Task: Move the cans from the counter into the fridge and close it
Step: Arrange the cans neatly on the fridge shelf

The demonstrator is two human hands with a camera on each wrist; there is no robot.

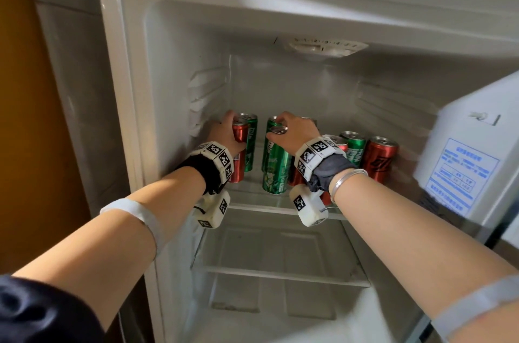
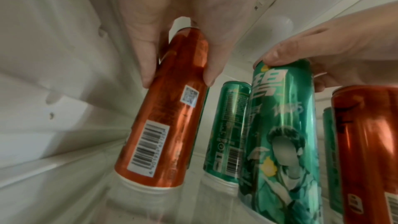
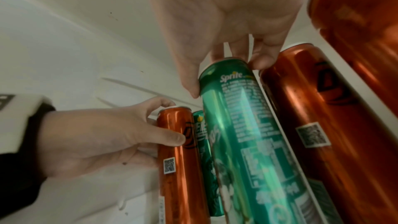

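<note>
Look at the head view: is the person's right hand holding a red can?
No. The right hand grips the top of a green can; the left hand holds the red can.

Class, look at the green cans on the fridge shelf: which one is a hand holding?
The front green can, near the shelf's middle: the right hand grips its top rim. The other green cans stand untouched; the left hand holds a red can.

Both bare forearms reach forward, side by side, each wrist wrapped in a dark band. The left hand (image 1: 224, 133) curls its fingers (image 2: 148, 67) and thumb round the upper side of a slim red metal can (image 1: 239, 154). The right hand (image 1: 295, 132) pinches the top rim of a slim green metal can (image 1: 276, 163) from above, fingertips (image 3: 191, 86) pointing down.
</note>
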